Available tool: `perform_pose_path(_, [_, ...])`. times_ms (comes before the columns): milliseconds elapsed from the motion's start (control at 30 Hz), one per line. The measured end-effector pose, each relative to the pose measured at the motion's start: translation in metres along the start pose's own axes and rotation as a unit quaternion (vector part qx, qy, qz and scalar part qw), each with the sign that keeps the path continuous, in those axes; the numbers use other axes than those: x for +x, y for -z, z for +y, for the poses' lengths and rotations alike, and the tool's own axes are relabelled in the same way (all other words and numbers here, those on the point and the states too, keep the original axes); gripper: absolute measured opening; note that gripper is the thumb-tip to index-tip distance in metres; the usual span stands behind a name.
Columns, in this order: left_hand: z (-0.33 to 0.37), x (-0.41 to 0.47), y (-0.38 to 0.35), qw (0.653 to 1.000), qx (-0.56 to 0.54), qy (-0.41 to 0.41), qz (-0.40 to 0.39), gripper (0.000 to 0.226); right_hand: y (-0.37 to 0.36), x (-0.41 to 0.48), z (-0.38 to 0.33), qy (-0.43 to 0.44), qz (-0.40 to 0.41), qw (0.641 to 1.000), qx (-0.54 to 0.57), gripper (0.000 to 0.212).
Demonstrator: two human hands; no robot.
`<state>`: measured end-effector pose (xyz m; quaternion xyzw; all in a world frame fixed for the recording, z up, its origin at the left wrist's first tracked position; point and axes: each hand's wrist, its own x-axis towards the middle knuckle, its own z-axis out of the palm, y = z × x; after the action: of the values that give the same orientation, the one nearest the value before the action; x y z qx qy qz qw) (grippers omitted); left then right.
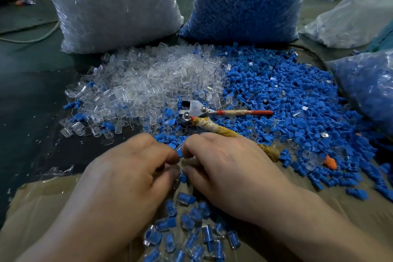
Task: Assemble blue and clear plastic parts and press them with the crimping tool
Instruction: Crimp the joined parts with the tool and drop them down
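Observation:
My left hand (136, 168) and my right hand (223, 166) meet at the centre, fingertips together. Between them they pinch a small blue and clear plastic part (180, 152), mostly hidden by the fingers. The crimping tool (197, 112) lies on the parts just beyond my hands, metal head to the left, one red handle pointing right, its cloth-wrapped handle running under my right hand. A heap of clear parts (144, 83) lies ahead on the left and a heap of blue parts (282, 95) on the right. Several assembled blue-in-clear pieces (191, 227) lie below my hands.
A big bag of clear parts (110, 6) and a big bag of blue parts (248, 2) stand behind the heaps. Another blue-filled bag (370, 87) sits at the right. An orange piece (330, 162) lies among the blue parts. Brown cardboard (42, 208) covers the near surface.

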<state>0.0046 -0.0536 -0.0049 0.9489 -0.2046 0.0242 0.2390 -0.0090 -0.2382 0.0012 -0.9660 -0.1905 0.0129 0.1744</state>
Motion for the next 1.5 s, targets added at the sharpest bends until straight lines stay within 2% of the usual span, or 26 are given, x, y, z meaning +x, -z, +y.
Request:
perform_pose_path(167, [0.003,-0.003,0.001,0.996,-0.017,-0.040,-0.080,0.031,0.004,-0.004,-0.003,-0.002,-0.072,0.997,-0.005,0.016])
perform_pose_path(267, [0.003,-0.003,0.002,0.993,-0.036,-0.043,-0.104,0.029,0.009,-0.005,0.001,-0.027,-0.095,0.995,0.012,0.017])
perform_pose_path(333, [-0.002,-0.003,0.004,0.996,-0.037,-0.019,-0.073,0.024,0.010,-0.004,0.007,-0.062,-0.068,0.996,0.010,0.018])
perform_pose_path(400, [-0.007,-0.001,0.004,0.999,-0.023,0.022,-0.002,0.015,0.009,-0.001,0.009,-0.085,-0.030,0.996,-0.018,0.021])
perform_pose_path(467, [-0.010,0.004,0.000,0.998,0.002,0.050,0.027,0.028,0.005,0.003,0.010,-0.088,-0.002,0.995,-0.055,0.029])
perform_pose_path(533, [-0.008,0.010,-0.007,0.996,0.067,0.054,0.016,0.054,0.000,0.009,0.010,-0.083,0.005,0.993,-0.089,0.034])
perform_pose_path(600, [-0.003,0.013,-0.014,0.993,0.105,0.047,-0.001,0.065,-0.004,0.013,0.008,-0.071,-0.002,0.990,-0.120,0.031])
perform_pose_path(767, [0.001,0.015,-0.016,0.997,0.066,0.043,-0.017,0.045,-0.005,0.016,0.010,-0.042,-0.013,0.993,-0.112,0.017])
perform_pose_path(1033, [0.001,0.015,-0.019,0.999,0.039,0.030,0.022,0.024,-0.004,0.017,0.011,-0.039,-0.001,0.997,-0.073,0.014])
perform_pose_path(1200, [-0.003,0.016,-0.023,0.998,0.024,0.023,0.051,0.025,-0.004,0.015,0.011,-0.052,0.041,0.998,-0.016,0.017])
perform_pose_path(1367, [-0.009,0.014,-0.022,0.986,-0.101,0.049,0.120,0.032,-0.002,0.013,0.013,-0.066,0.099,0.990,0.075,0.020])
perform_pose_path(1433, [-0.011,0.013,-0.019,0.973,-0.178,0.062,0.132,0.034,-0.001,0.011,0.013,-0.075,0.122,0.976,0.162,0.020])
perform_pose_path(1500, [-0.009,0.011,-0.018,0.959,-0.238,0.070,0.134,0.036,0.003,0.008,0.013,-0.087,0.130,0.945,0.288,0.014])
